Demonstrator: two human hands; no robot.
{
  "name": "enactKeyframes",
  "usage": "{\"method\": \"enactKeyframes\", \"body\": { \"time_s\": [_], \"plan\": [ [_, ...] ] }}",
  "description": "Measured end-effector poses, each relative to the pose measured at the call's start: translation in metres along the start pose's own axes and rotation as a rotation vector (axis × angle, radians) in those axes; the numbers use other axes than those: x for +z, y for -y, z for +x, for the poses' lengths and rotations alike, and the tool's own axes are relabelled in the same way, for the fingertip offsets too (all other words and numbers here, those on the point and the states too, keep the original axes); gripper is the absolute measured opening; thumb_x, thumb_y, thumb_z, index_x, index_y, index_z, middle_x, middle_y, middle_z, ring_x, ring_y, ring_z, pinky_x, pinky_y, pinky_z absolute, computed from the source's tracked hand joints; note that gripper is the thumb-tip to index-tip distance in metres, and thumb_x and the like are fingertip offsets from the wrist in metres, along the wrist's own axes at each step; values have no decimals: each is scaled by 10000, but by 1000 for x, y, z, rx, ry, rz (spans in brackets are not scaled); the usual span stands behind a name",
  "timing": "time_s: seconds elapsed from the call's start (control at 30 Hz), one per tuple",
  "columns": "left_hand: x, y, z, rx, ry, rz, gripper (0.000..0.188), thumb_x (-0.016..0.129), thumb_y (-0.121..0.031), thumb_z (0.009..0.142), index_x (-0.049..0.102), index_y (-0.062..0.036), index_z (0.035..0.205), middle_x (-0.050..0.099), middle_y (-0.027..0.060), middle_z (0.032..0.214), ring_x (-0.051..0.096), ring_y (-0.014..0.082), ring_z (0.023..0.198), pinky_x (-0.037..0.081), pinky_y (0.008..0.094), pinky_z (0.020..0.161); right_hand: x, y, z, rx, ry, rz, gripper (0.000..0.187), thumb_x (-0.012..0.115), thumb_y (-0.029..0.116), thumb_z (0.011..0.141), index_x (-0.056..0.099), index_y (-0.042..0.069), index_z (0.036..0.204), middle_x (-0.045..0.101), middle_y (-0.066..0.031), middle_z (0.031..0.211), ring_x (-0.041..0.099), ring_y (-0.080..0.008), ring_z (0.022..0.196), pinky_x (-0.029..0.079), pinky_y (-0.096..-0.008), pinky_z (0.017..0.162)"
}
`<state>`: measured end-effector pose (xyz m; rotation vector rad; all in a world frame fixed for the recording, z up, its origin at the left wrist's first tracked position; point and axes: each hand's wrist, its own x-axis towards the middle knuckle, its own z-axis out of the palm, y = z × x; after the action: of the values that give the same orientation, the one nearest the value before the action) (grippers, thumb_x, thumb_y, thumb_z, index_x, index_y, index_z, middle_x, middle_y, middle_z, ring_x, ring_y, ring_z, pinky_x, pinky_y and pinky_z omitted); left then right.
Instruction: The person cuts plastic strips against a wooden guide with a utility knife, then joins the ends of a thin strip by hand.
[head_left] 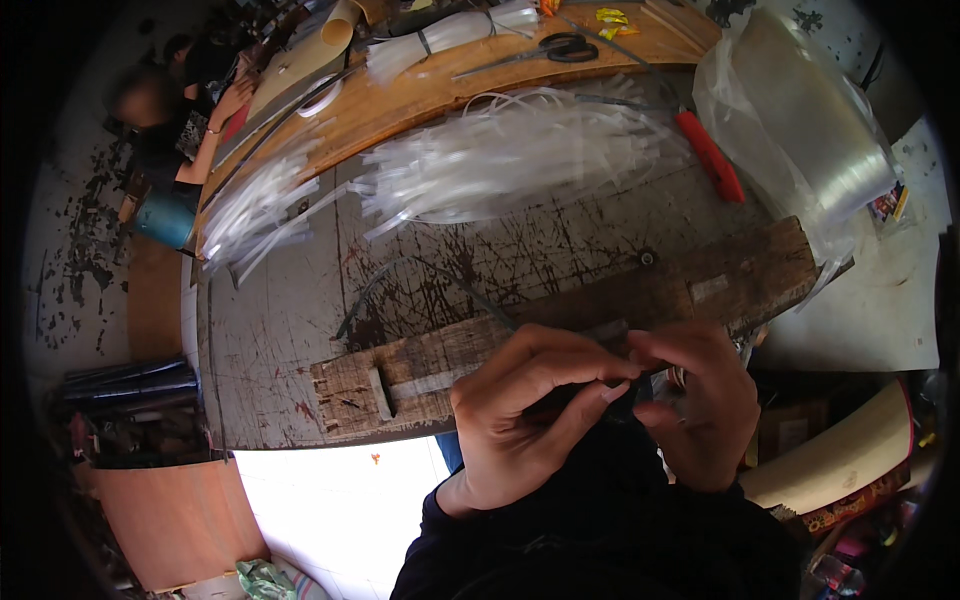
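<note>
My left hand point(545, 405) is above the near edge of the worktable, thumb and forefinger pinched together. A thin dark grey strip point(450, 278) loops over the tabletop and runs up behind this hand, which seems to grip its end. My right hand point(705, 400) is curled close beside it, fingertips almost touching the left ones. Something small and dark shows between the two hands, mostly covered by the fingers. Below them lies a long worn wooden board point(440, 365) with a short peg point(381, 393) standing near its left end.
Clear plastic strips point(510, 155) lie heaped across the table. Behind are black scissors point(565, 48), a white tape roll point(320, 95) and a bundle of strips point(450, 42). At right are a red-handled tool point(712, 158) and a large plastic film roll point(815, 120). Another person's arm point(205, 150) rests far left.
</note>
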<state>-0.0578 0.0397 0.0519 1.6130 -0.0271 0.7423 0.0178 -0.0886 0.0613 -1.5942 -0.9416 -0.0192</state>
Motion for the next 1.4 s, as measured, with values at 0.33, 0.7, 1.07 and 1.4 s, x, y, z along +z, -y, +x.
{"method": "enactKeyframes", "body": {
  "time_s": [0.33,0.7,1.07,1.4],
  "plan": [
    [2,7,-1,33,26,163,214,671,49,698,616,15,903,586,98,885,597,156,779,496,239,640,5,-8,-9,120,-39,107,261,661,-72,664,594,6,904,609,-102,810,610,-185,715,471,-247,620],
    [1,11,-6,10,-46,-207,382,677,76,688,524,16,1033,580,89,901,578,126,824,477,248,679,7,-7,-4,-86,-65,-4,245,677,-78,636,609,13,853,611,-100,780,587,-185,660,459,-261,549],
    [8,6,-6,-33,-182,-99,323,638,82,711,487,49,995,596,97,722,573,136,695,461,234,643,8,-7,-5,-67,-34,-1,255,689,-67,634,612,9,865,604,-108,784,586,-174,669,458,-249,551],
    [6,7,-7,76,-53,-120,434,577,136,743,400,58,1132,617,163,879,615,193,880,505,273,763,8,-7,-6,-94,-46,16,279,700,-75,616,598,-8,867,605,-116,784,586,-191,673,456,-258,556]
  ]
}}
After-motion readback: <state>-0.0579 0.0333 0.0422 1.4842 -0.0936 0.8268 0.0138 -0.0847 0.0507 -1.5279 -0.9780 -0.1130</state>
